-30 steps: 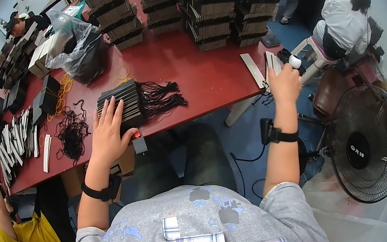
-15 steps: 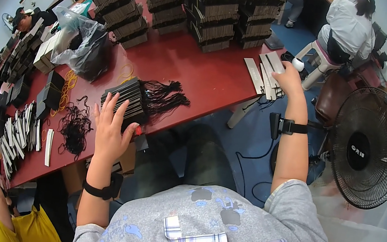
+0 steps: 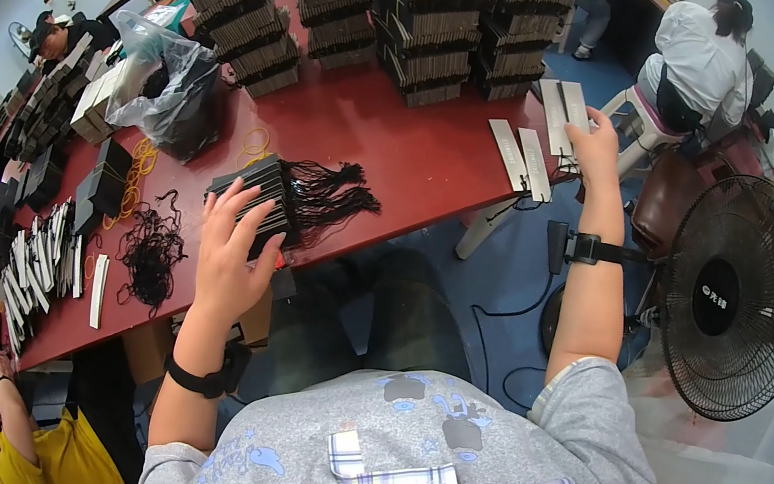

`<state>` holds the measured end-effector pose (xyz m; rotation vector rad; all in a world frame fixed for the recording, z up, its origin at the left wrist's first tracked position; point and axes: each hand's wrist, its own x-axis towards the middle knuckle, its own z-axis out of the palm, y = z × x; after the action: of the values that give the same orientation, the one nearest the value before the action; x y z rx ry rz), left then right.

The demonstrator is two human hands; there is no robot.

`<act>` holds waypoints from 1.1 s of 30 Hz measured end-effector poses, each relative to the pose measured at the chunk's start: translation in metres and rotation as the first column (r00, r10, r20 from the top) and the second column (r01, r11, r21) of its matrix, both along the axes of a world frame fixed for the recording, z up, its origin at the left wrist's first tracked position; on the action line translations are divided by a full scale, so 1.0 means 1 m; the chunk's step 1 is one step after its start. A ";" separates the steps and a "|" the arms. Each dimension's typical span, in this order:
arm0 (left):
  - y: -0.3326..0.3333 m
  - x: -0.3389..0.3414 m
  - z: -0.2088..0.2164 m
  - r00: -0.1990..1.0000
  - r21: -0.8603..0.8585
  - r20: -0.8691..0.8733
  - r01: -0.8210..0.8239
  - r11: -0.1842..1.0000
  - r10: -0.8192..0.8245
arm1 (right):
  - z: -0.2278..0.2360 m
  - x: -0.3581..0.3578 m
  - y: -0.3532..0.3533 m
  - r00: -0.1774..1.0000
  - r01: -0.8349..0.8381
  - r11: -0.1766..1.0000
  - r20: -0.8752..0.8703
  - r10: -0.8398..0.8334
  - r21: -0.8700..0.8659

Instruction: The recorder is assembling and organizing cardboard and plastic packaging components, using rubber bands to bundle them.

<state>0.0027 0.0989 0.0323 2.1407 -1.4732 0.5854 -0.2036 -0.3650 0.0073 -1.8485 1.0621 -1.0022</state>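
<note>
My right hand (image 3: 597,154) is at the table's right end, its thumb and fingers closed on a flat pale strip (image 3: 575,100) with a black cord. Another pale strip (image 3: 551,116) lies right beside it. Two more corded strips, a left one (image 3: 507,152) and a right one (image 3: 535,164), rest on the tabletop nearby. My left hand (image 3: 235,254) has its fingers apart, in front of a stack of black strips (image 3: 269,185). Black tassel cords (image 3: 334,195) spread rightward from that stack. The hand partly covers the stack, and whether it touches it I cannot tell.
Tall banded stacks (image 3: 421,25) line the back of the red table (image 3: 440,164). Leftward are a plastic bag (image 3: 172,97), a heap of black cords (image 3: 153,251) and loose white strips (image 3: 34,267). A fan (image 3: 738,298) stands right; other people sit nearby.
My right hand has moved slightly right and away from me, carrying pale strips from beside the two on the table toward the back right. My left hand has shifted only slightly.
</note>
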 end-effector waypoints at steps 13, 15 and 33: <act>-0.114 -0.038 0.054 0.203 -0.374 -0.884 0.235 0.897 -0.421 | 0.067 0.037 0.170 0.806 -0.417 0.860 0.317 0.499 -0.294; -0.124 -0.045 0.064 0.049 -0.484 -0.856 0.272 0.832 -0.514 | 0.062 0.042 0.188 0.609 -0.636 0.757 0.505 0.611 -0.149; -0.133 -0.053 0.043 -0.304 -0.688 -0.677 -0.061 0.723 -0.670 | 0.039 0.060 0.243 0.748 -0.561 0.817 0.339 0.570 -0.134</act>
<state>-0.0503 -0.0344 0.0754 0.8034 -0.6036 -0.8910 -0.1434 -0.1224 0.0458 -1.7440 0.2242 -0.9265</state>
